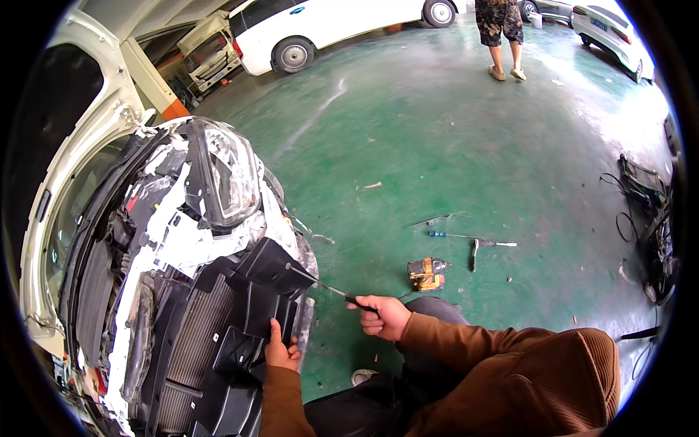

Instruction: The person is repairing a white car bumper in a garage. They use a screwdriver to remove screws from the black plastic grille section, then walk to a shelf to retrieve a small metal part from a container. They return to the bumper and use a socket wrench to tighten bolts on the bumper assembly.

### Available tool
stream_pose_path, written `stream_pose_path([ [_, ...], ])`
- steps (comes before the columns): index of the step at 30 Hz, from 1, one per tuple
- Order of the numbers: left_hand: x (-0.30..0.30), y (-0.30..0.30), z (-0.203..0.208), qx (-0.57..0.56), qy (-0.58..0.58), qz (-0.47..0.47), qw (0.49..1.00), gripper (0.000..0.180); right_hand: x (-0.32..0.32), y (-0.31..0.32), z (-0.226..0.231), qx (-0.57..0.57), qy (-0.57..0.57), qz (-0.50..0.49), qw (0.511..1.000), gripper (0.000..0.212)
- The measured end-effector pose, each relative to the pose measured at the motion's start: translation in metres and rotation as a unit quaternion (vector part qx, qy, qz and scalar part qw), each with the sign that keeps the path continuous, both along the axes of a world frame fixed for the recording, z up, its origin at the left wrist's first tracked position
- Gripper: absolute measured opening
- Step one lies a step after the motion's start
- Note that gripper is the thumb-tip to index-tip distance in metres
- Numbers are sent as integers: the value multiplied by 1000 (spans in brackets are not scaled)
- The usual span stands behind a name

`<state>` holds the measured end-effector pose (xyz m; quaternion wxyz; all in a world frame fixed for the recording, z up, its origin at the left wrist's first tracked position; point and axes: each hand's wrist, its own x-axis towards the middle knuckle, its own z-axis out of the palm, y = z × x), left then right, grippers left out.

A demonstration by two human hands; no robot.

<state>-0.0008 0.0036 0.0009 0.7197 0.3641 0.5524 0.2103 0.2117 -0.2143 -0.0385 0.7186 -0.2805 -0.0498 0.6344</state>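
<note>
Between seven and eight o'clock, the panel (263, 309) sits on the car's (186, 244) stripped front. My right hand (386, 317) is wrapped round a thin tool (329, 287), its tip at the panel's upper part — touching or not, I can't tell. My left hand (282, 355) is at the edge, thumb up, fingers curled; whether it pinches, I can't tell. I judge the step as tool work there — next calls for a steady panel and well-placed tip. Outward: headlight (231, 175) at ten, drill (428, 274) at four.

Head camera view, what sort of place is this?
Probably a vehicle repair workshop: there's a car with its front end stripped, a yellow power tool on the green floor, and a white van farther back.
</note>
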Motion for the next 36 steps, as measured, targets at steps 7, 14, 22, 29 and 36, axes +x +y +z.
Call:
stream_pose_path([
  [7,1,-2,3,-6,16,12,1000,62,-16,7,-2,0,-514,-260,817,21],
  [14,3,0,0,10,4,20,1000,60,-15,0,20,-111,-241,-86,960,37],
  [22,2,-3,5,12,4,21,1000,58,4,1,-4,123,174,30,977,40],
  [29,2,-3,4,17,-2,-13,1000,60,0,7,-13,-56,-336,-155,927,35],
  [36,-3,-1,1,11,9,-7,1000,60,-16,-4,7,-86,-630,-223,739,36],
])
